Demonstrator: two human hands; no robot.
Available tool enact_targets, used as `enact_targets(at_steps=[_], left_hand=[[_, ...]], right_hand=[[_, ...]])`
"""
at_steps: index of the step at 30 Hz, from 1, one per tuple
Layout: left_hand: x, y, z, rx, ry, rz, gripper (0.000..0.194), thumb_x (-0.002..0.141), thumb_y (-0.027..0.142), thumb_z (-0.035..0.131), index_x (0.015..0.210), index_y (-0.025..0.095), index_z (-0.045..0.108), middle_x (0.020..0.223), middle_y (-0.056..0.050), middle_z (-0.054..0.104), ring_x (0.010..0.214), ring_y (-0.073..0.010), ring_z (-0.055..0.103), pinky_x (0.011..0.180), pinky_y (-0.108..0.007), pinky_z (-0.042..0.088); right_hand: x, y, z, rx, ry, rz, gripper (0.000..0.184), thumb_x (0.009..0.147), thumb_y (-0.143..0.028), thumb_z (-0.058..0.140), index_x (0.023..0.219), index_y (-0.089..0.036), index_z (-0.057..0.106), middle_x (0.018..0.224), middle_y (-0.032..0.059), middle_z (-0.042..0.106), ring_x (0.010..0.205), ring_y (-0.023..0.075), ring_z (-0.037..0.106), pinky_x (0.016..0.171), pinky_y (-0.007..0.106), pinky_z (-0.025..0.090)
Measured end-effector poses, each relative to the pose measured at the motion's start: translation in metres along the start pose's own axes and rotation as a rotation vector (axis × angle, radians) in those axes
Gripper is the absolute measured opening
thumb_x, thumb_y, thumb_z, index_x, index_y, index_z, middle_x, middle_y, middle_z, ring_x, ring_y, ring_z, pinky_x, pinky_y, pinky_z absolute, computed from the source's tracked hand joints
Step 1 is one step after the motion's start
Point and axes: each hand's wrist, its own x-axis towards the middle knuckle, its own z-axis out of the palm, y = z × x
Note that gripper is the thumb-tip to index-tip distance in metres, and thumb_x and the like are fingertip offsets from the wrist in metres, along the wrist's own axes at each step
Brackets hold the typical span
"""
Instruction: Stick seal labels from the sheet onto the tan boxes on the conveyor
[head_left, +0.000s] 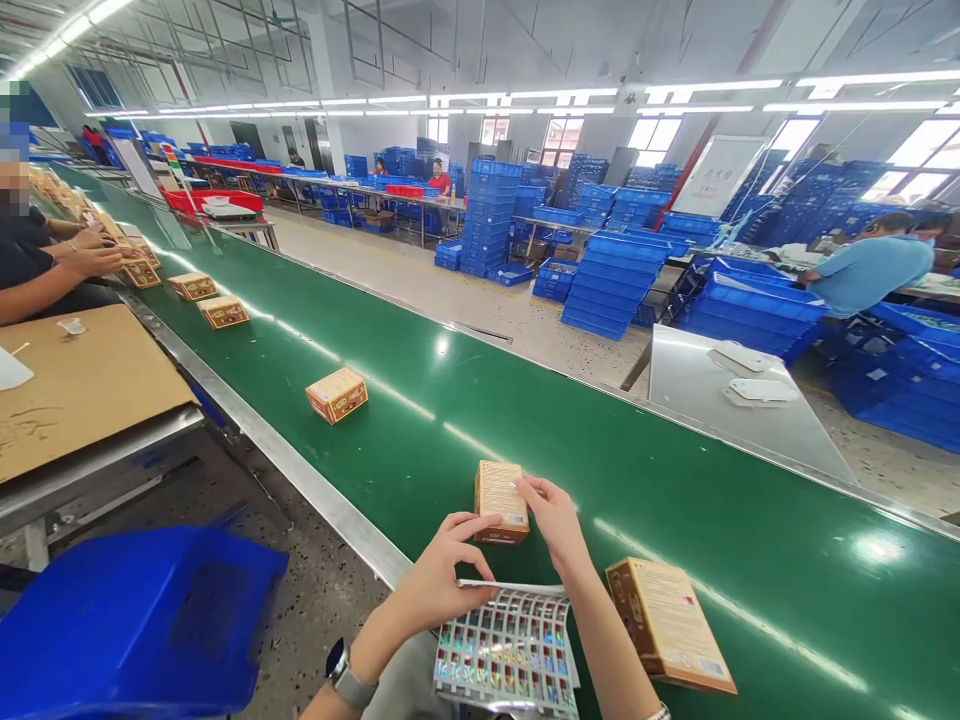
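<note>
One carton (501,495) on the green belt (420,380) was touched by both hands. Nearer than the carton, a sticker sheet (506,645) was pinched by the half-curled left hand (448,572); at its right edge, the right hand's (553,515) fingertips were drawn together, any grip unclear.

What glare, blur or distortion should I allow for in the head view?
Head view: overhead tube lights leave white streaks on the glossy green conveyor belt; the silvery sticker sheet throws rainbow glints, hiding print; wide-angle stretching toward the edges; a pixelated patch, far left; distant blue plastic crates look soft.
</note>
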Motion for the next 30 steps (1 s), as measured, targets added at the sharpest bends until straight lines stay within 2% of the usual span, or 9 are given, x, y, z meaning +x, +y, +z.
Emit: enact_targets(at_steps=[12, 14, 17, 19, 21, 23, 24, 26, 30], left_hand=[[0.004, 0.008, 0.019, -0.043, -0.066, 0.026, 0.018, 0.064, 0.005, 0.078, 0.067, 0.023, 0.074, 0.147, 0.003, 0.052, 0.135, -0.0288, 0.039, 0.112, -0.046, 0.034], [0.005, 0.01, 0.022, -0.043, -0.08, 0.037, 0.019, 0.063, 0.004, 0.077, 0.067, 0.023, 0.074, 0.147, 0.003, 0.052, 0.135, -0.0292, 0.039, 0.112, -0.047, 0.034], [0.005, 0.013, 0.028, -0.046, -0.098, 0.044, 0.019, 0.062, 0.004, 0.078, 0.067, 0.022, 0.074, 0.147, 0.002, 0.052, 0.136, -0.0298, 0.039, 0.112, -0.046, 0.034], [0.004, 0.016, 0.031, -0.062, -0.077, 0.046, 0.018, 0.063, 0.005, 0.077, 0.067, 0.022, 0.074, 0.146, 0.0, 0.054, 0.137, -0.0299, 0.039, 0.113, -0.045, 0.034], [0.001, 0.019, 0.033, -0.094, -0.01, 0.041, 0.012, 0.068, 0.01, 0.075, 0.07, 0.022, 0.075, 0.14, -0.003, 0.06, 0.134, -0.0294, 0.044, 0.112, -0.043, 0.035], [-0.003, 0.022, 0.032, -0.139, 0.072, -0.024, 0.004, 0.076, 0.019, 0.071, 0.078, 0.021, 0.075, 0.12, -0.007, 0.072, 0.117, -0.0272, 0.058, 0.101, -0.038, 0.043], [-0.005, 0.024, 0.03, -0.161, 0.105, -0.079, 0.008, 0.08, 0.025, 0.069, 0.081, 0.019, 0.075, 0.104, -0.007, 0.076, 0.102, -0.0249, 0.063, 0.09, -0.034, 0.047], [-0.007, 0.027, 0.027, -0.197, 0.142, -0.19, 0.018, 0.084, 0.033, 0.065, 0.08, 0.017, 0.071, 0.076, -0.003, 0.071, 0.073, -0.0185, 0.061, 0.068, -0.028, 0.045], [-0.009, 0.035, 0.024, -0.283, 0.145, -0.232, 0.025, 0.084, 0.038, 0.065, 0.074, 0.015, 0.062, 0.066, 0.002, 0.058, 0.064, -0.0126, 0.048, 0.06, -0.023, 0.037]], right_hand=[[-0.019, 0.004, -0.017, -0.358, 0.175, -0.147, 0.028, 0.076, -0.05, 0.06, 0.079, -0.022, 0.062, 0.079, 0.0072, 0.072, 0.075, 0.0268, 0.067, 0.068, 0.036, 0.049], [-0.024, 0.004, -0.018, -0.404, 0.201, -0.16, 0.03, 0.08, -0.05, 0.057, 0.09, -0.022, 0.062, 0.082, 0.0072, 0.071, 0.075, 0.0268, 0.067, 0.068, 0.036, 0.048], [-0.024, 0.002, -0.026, -0.441, 0.237, -0.167, 0.047, 0.083, -0.05, 0.054, 0.118, -0.019, 0.052, 0.088, 0.0077, 0.071, 0.075, 0.0264, 0.067, 0.068, 0.037, 0.049], [-0.02, -0.001, -0.037, -0.462, 0.251, -0.164, 0.051, 0.084, -0.048, 0.053, 0.123, -0.016, 0.048, 0.086, 0.0083, 0.07, 0.073, 0.0267, 0.068, 0.068, 0.038, 0.05], [-0.02, -0.006, -0.051, -0.486, 0.251, -0.168, 0.044, 0.085, -0.046, 0.052, 0.117, -0.015, 0.053, 0.086, 0.0093, 0.07, 0.072, 0.0269, 0.067, 0.07, 0.039, 0.05], [-0.027, -0.013, -0.063, -0.507, 0.238, -0.188, 0.036, 0.085, -0.045, 0.052, 0.108, -0.018, 0.059, 0.092, 0.0098, 0.07, 0.077, 0.0268, 0.067, 0.073, 0.04, 0.051], [-0.034, -0.016, -0.068, -0.52, 0.218, -0.222, 0.032, 0.087, -0.046, 0.052, 0.104, -0.02, 0.061, 0.096, 0.0094, 0.07, 0.082, 0.0266, 0.067, 0.075, 0.04, 0.051], [-0.054, -0.022, -0.071, -0.561, 0.134, -0.365, 0.027, 0.091, -0.045, 0.051, 0.102, -0.024, 0.064, 0.104, 0.0078, 0.07, 0.094, 0.0261, 0.066, 0.081, 0.039, 0.051], [-0.097, -0.028, -0.061, -0.7, -0.06, -0.806, 0.015, 0.096, -0.033, 0.054, 0.105, -0.027, 0.065, 0.114, 0.0058, 0.068, 0.109, 0.0245, 0.061, 0.092, 0.04, 0.05]])
